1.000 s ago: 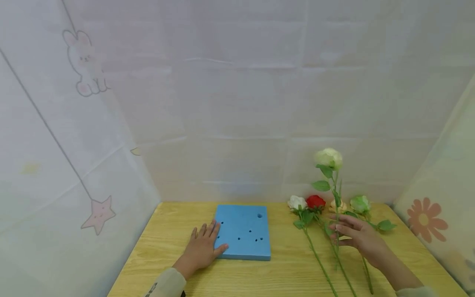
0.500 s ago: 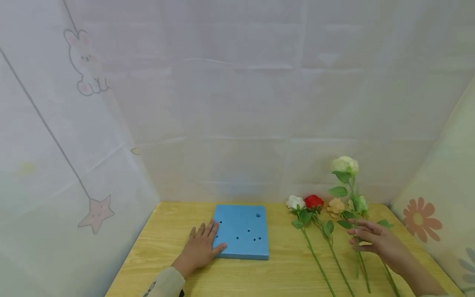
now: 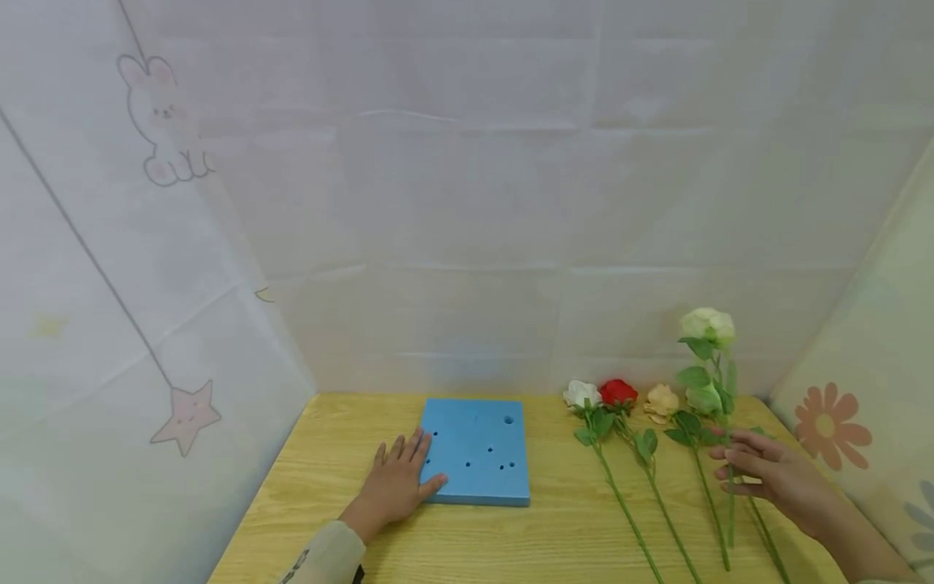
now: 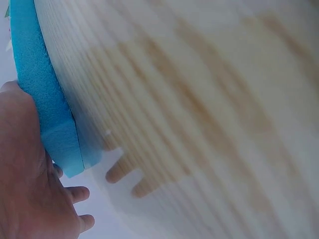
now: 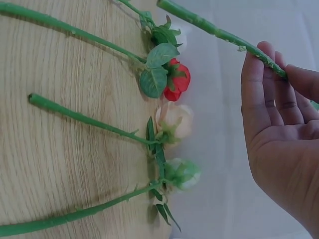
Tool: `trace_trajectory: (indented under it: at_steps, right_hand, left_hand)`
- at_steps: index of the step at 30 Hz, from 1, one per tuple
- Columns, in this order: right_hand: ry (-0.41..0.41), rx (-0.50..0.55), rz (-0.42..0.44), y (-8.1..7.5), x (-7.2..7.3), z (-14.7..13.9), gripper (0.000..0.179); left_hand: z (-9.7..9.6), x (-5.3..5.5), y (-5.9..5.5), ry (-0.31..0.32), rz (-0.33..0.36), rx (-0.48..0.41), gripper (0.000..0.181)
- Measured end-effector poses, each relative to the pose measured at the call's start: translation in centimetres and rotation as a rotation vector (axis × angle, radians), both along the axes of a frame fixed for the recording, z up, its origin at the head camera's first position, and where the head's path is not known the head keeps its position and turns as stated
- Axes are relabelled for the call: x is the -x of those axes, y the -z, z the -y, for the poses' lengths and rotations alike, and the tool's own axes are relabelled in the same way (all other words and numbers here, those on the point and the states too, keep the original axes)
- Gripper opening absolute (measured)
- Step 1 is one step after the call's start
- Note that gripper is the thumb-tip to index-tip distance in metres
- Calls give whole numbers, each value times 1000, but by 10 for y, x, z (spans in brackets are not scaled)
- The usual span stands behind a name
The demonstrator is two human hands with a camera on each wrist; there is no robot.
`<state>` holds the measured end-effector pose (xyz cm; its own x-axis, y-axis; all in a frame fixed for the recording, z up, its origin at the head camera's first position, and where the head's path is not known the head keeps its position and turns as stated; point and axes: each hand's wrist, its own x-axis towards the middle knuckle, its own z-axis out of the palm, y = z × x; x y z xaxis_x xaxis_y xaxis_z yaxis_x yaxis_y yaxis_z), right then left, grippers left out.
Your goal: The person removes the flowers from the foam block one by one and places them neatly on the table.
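Note:
My left hand lies spread on the left edge of a blue foam block that has several holes in its top. In the left wrist view, the block's side shows beside that hand. My right hand pinches the green stem of a pale green-white artificial rose, held upright above the table with its bloom at the top. From the right wrist, the stem is seen between thumb and fingers, its lower end free. Behind it lies another green-tinted rose, partly hidden.
A white rose, a red rose and a peach rose lie side by side on the wooden table, stems toward me. A pale cloth wall stands behind the table's back edge.
My right hand has moved to the right with the upright rose, from over the peach rose to over the rightmost one. The left hand stays on the foam block.

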<state>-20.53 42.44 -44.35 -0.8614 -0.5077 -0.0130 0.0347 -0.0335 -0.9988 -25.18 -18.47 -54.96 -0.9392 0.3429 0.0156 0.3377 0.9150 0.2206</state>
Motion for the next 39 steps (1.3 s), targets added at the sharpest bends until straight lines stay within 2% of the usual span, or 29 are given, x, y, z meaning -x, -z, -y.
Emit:
trace_trajectory:
  at_steps: [5, 14, 22, 24, 31, 39]
  right_hand:
    - [0, 31, 25, 3, 0, -7, 46]
    - [21, -52, 66, 3, 0, -22, 45]
    - [-18, -20, 64, 7, 0, -42, 51]
    - [-7, -25, 68, 9, -1, -46, 51]
    - [-35, 39, 92, 17, -2, -63, 53]
    - [-19, -63, 126, 23, 2, -82, 52]
  left_hand:
    - [-1, 0, -4, -2, 17, 11, 91]
    - [-4, -1, -6, -8, 19, 22, 88]
    - [-7, -3, -8, -14, 42, 23, 88]
    - [-7, -3, -8, -14, 44, 24, 88]
    - [-4, -1, -7, -10, 18, 35, 90]
    - [-2, -1, -6, -15, 29, 13, 88]
